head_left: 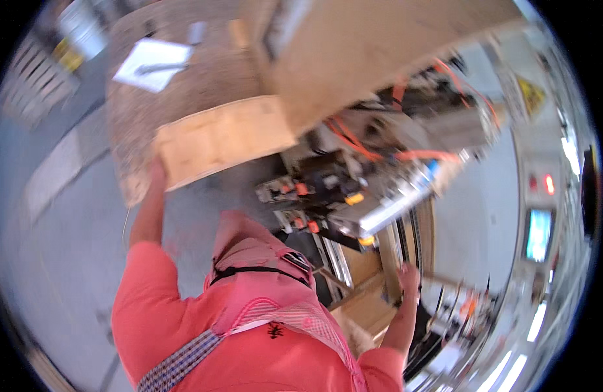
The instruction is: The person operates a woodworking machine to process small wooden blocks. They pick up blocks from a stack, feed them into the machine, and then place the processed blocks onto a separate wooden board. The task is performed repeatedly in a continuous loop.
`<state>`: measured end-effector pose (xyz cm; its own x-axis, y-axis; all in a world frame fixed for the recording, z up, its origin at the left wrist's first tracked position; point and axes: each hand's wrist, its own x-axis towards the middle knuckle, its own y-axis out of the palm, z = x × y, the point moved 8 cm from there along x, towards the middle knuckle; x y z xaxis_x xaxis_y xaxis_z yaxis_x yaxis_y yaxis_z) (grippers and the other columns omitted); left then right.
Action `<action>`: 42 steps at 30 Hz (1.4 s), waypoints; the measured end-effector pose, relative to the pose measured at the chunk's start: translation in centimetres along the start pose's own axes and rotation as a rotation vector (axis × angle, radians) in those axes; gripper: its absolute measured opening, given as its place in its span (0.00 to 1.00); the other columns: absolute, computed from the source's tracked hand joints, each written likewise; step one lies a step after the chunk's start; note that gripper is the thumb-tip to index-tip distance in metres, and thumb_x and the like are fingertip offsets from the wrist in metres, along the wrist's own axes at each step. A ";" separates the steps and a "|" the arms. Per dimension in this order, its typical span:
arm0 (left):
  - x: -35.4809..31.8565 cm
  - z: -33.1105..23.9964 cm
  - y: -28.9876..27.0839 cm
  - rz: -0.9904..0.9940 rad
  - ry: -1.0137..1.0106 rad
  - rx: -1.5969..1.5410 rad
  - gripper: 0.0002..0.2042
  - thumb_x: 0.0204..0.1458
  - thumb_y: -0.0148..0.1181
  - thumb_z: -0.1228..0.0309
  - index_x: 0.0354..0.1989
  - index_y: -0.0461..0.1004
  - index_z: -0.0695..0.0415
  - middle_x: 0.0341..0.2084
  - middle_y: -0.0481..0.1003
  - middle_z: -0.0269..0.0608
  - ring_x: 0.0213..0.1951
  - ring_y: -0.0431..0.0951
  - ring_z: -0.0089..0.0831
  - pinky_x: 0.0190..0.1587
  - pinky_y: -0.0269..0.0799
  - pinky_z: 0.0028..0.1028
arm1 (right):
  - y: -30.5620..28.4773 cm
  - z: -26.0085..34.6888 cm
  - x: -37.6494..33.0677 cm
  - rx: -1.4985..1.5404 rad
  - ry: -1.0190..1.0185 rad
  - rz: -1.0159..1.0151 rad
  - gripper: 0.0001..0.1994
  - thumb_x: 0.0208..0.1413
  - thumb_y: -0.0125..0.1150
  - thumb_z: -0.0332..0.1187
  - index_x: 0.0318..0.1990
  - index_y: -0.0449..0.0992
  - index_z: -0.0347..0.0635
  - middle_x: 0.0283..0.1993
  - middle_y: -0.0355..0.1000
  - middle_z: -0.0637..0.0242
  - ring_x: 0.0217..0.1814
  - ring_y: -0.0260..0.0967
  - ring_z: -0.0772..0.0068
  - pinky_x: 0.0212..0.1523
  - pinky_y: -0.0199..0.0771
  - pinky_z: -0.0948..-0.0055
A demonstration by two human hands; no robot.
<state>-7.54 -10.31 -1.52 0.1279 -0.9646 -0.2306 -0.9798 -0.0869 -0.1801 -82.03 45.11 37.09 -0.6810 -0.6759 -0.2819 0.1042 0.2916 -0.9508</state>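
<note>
My left hand (pixel 157 175) is at the near left end of a flat, light wooden board (pixel 223 139), its fingers closed round that end. The board lies along the near edge of a brown worktable (pixel 203 78), and its right end meets a large brown panel. My right hand (pixel 409 277) is out to the right, beside the machine's frame and some wooden panels (pixel 363 264). Blur hides how its fingers are set, and nothing large shows in it.
A machine (pixel 380 176) with orange hoses and metal rails stands ahead on the right. The large brown panel (pixel 367 52) slopes above it. White paper (pixel 152 65) with a dark tool on it lies on the worktable. A lit screen (pixel 538 235) is at the far right.
</note>
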 end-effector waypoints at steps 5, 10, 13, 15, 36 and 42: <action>1.8 -2.3 -1.9 -0.023 0.024 0.125 0.19 0.59 0.42 0.62 0.51 0.68 0.62 0.45 0.72 0.41 0.46 0.71 0.32 0.50 0.66 0.31 | -0.4 -1.1 0.0 0.067 0.163 -0.005 0.11 0.47 0.51 0.39 0.30 0.75 0.42 0.32 0.72 0.48 0.39 0.69 0.43 0.40 0.69 0.52; -5.7 -15.8 0.2 -0.330 0.252 0.209 0.19 0.60 0.41 0.64 0.54 0.64 0.64 0.48 0.70 0.46 0.49 0.70 0.38 0.53 0.63 0.32 | -0.5 -4.2 -0.3 0.129 0.206 -0.128 0.11 0.46 0.50 0.38 0.31 0.75 0.44 0.31 0.72 0.48 0.38 0.70 0.44 0.39 0.69 0.52; -14.2 -22.6 4.5 -0.290 0.261 0.085 0.17 0.59 0.44 0.67 0.52 0.64 0.65 0.46 0.71 0.46 0.48 0.70 0.37 0.52 0.63 0.30 | -1.5 -5.3 2.7 0.133 0.147 -0.247 0.09 0.47 0.53 0.37 0.31 0.76 0.44 0.30 0.73 0.50 0.36 0.70 0.46 0.36 0.70 0.54; -20.4 -25.4 9.3 -0.127 0.366 0.268 0.15 0.58 0.48 0.69 0.49 0.67 0.65 0.42 0.72 0.44 0.44 0.72 0.36 0.49 0.65 0.30 | -3.2 -5.5 5.3 0.170 0.119 -0.300 0.10 0.46 0.56 0.39 0.30 0.75 0.42 0.29 0.73 0.52 0.35 0.70 0.47 0.35 0.70 0.55; -50.1 -33.8 53.3 0.894 0.613 0.560 0.21 0.47 0.56 0.71 0.52 0.64 0.60 0.47 0.69 0.53 0.48 0.69 0.52 0.51 0.64 0.41 | -11.6 -6.4 38.5 0.251 -0.215 -0.358 0.21 0.37 0.69 0.39 0.39 0.73 0.38 0.41 0.71 0.54 0.48 0.68 0.52 0.47 0.71 0.62; -50.1 -33.7 53.4 0.865 0.597 0.588 0.21 0.45 0.57 0.73 0.51 0.65 0.60 0.46 0.70 0.53 0.48 0.70 0.52 0.50 0.66 0.39 | -10.2 -6.5 40.5 0.281 -0.217 -0.308 0.17 0.36 0.65 0.39 0.34 0.76 0.39 0.33 0.74 0.52 0.38 0.73 0.51 0.40 0.75 0.60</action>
<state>-71.48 24.99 32.61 -0.7805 -0.6240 -0.0392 -0.4661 0.6224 -0.6288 -115.39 19.17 36.18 -0.5464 -0.8371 0.0272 0.1336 -0.1192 -0.9838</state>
